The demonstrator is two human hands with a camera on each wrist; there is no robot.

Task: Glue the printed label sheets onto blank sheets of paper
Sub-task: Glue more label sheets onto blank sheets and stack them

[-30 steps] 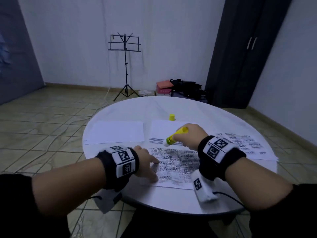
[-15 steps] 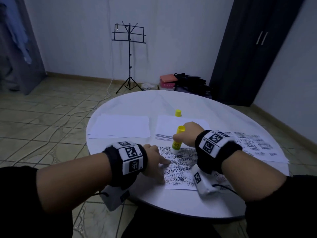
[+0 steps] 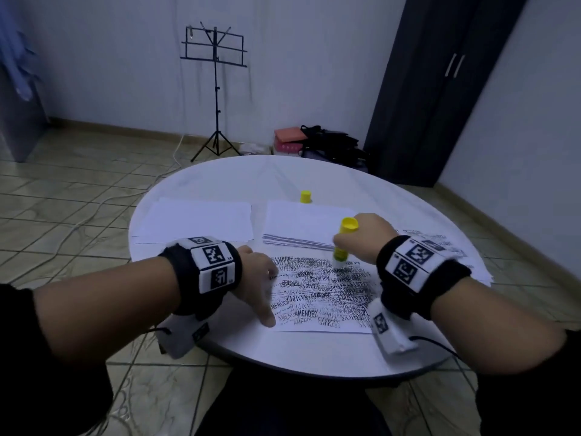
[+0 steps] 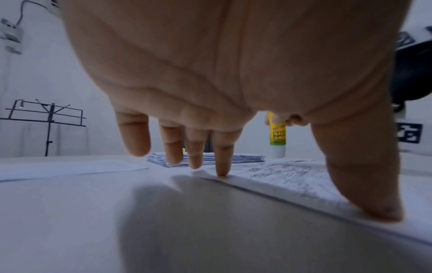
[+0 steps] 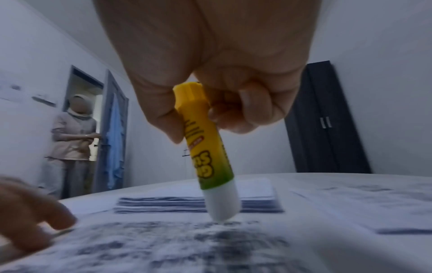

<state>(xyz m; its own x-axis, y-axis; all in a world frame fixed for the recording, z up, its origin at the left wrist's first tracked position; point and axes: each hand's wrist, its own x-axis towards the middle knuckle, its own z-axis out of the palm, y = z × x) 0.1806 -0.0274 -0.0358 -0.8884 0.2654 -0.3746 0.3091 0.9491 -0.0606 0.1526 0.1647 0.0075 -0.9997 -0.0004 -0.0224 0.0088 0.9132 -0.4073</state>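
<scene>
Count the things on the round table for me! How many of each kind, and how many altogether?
Glue stick: 1
Yellow cap: 1
Lots of blank paper: 2
Lots of printed label sheets: 2
Total: 6

home room | wardrobe (image 3: 440, 89) | music stand (image 3: 214, 89) | tiled floor (image 3: 78, 190)
</scene>
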